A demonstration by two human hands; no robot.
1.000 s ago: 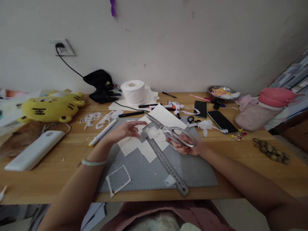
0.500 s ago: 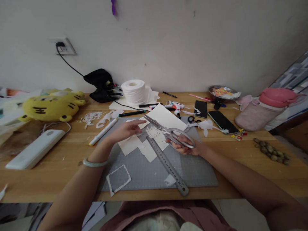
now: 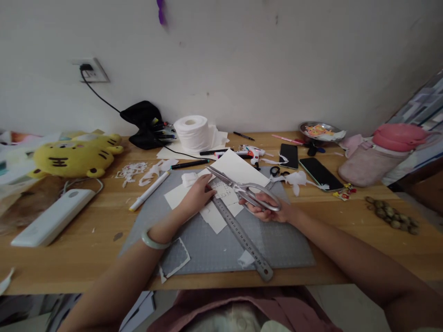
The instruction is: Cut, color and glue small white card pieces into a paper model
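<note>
My right hand [image 3: 266, 210] grips a pair of metal scissors [image 3: 258, 193] by the handles, blades pointing up and left over the papers. Bent and slightly apart, the fingers of my left hand [image 3: 195, 196] are at the left edge of a small white paper with a drawn line pattern [image 3: 224, 191], close to the scissor tips. Under that hand lie plain white paper pieces [image 3: 216, 219], partly hidden. A steel ruler [image 3: 242, 237] slants across the grey cutting mat [image 3: 290, 249]. Behind the blades is a larger white sheet [image 3: 238, 166].
A cut paper frame [image 3: 183, 263] lies near my left forearm. Markers [image 3: 150, 191], a toilet roll [image 3: 192, 133], a glue gun [image 3: 254, 154], two phones [image 3: 320, 174] and a metal bowl [image 3: 320, 131] stand around the mat. A yellow plush [image 3: 76, 154] sits far left.
My left hand has moved right and down onto the papers, its pointing index finger now bent. A folded white piece shows behind it. My right hand and the scissors stay nearly still.
</note>
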